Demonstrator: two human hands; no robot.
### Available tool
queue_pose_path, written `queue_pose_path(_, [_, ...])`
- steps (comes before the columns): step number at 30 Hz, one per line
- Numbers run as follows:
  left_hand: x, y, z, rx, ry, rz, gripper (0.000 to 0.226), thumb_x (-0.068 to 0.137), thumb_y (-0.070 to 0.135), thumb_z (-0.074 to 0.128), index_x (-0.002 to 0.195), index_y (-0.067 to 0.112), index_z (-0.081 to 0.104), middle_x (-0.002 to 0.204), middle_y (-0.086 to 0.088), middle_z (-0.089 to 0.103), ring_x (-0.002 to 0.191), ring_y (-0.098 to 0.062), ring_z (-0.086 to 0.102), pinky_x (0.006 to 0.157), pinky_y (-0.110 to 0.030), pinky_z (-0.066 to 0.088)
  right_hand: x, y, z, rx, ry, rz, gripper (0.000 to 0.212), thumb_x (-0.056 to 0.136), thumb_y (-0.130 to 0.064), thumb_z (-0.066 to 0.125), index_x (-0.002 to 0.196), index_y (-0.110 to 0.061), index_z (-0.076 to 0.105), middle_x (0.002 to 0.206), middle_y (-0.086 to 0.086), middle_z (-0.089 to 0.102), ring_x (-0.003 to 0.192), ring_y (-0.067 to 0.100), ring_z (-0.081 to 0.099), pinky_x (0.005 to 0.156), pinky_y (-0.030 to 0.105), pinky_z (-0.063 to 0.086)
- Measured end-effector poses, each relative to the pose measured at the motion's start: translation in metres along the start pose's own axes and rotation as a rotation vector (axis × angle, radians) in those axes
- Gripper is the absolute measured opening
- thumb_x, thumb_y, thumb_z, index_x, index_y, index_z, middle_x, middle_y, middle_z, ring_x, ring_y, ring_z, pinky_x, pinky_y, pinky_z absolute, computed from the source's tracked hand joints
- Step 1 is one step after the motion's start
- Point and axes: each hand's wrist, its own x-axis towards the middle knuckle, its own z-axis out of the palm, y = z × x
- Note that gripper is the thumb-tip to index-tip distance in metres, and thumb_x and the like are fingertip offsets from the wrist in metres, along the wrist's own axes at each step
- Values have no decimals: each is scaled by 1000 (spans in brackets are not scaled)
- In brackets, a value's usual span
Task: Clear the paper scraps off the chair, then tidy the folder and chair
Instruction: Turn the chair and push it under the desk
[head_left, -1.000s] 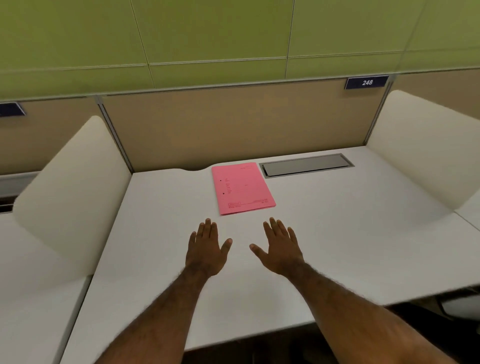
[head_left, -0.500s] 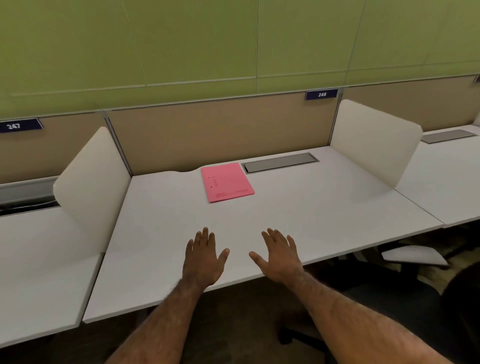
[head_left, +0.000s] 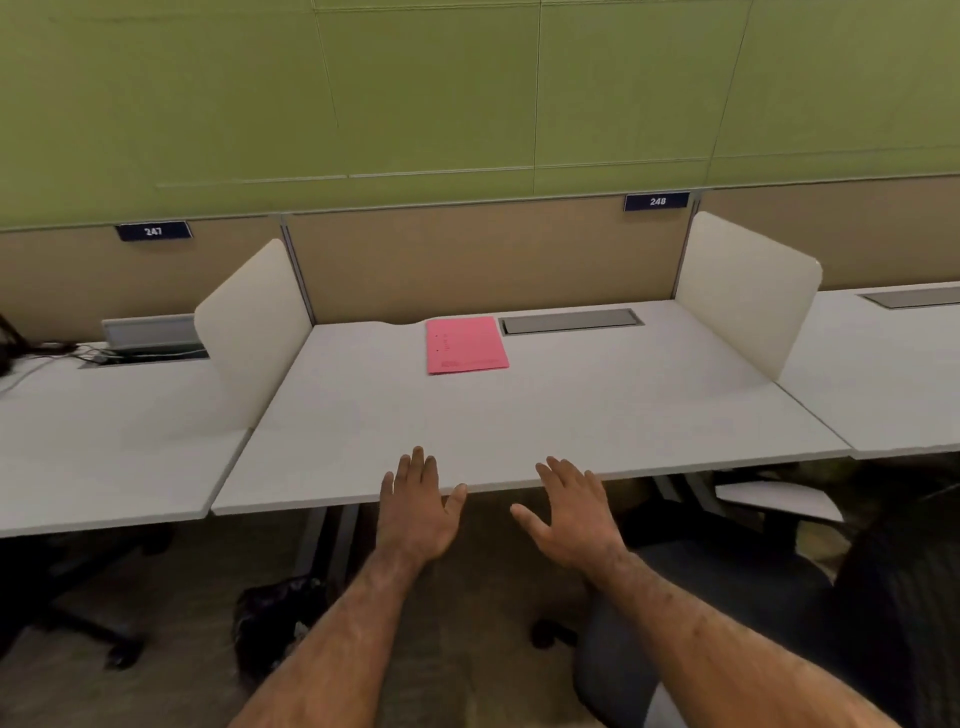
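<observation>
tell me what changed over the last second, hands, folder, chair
The person has backed away from the desk: both open hands, left hand and right hand, were over the desktop and now hang at its front edge. Nothing was taken hold of or let go. The dark chair has come into view at lower right. The pink folder stays flat at the back of the desk beside the cable tray.

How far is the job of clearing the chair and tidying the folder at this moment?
Looks done: the pink folder lies closed and flat at the back of the desk. In hand: nothing; the left hand and right hand are open and empty. Left: the chair stands outside the desk; its seat is mostly hidden, so scraps cannot be checked.
</observation>
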Motion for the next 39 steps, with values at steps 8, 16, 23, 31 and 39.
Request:
queue_pose_path(8, [-73, 53, -10, 46, 22, 21, 75, 96, 62, 19, 154, 15, 7, 163, -6, -4, 149, -23, -5, 118, -41, -5, -73, 45, -32, 37, 25, -30, 82, 88, -73, 28, 152, -24, 16, 161, 0, 14, 148, 19, 8, 119, 41, -1])
queue_pose_path(16, [-107, 88, -19, 47, 50, 104, 76, 96, 63, 19, 154, 17, 5, 163, -5, -7, 149, -22, -9, 113, -38, -12, -125, 73, -61, 40, 92, 18, 82, 87, -72, 28, 152, -21, 20, 160, -1, 19, 147, 17, 10, 120, 41, -1])
queue_pose_path(23, [-157, 119, -13, 13, 37, 199, 78, 95, 64, 19, 154, 15, 7, 163, -5, -4, 149, -22, -7, 115, -37, -9, -197, 108, -77, 28, 144, 123, 81, 88, -70, 32, 151, -20, 23, 159, 0, 21, 147, 16, 10, 119, 40, 0])
queue_pose_path(31, [-209, 201, 0, -16, -17, 372, 75, 97, 60, 22, 154, 14, 9, 163, -6, -1, 149, -21, -4, 119, -40, -4, -289, 181, -120, -32, 248, 335, 73, 92, -65, 28, 149, -19, 29, 157, 2, 27, 146, 17, 16, 120, 43, 6])
queue_pose_path(39, [-217, 312, 10, -30, -65, 525, 74, 96, 60, 24, 154, 17, 8, 163, -4, -3, 149, -20, -7, 121, -41, -4, -319, 276, -180, -71, 371, 465, 66, 94, -60, 30, 144, -17, 39, 154, 5, 35, 144, 20, 23, 118, 43, 7])
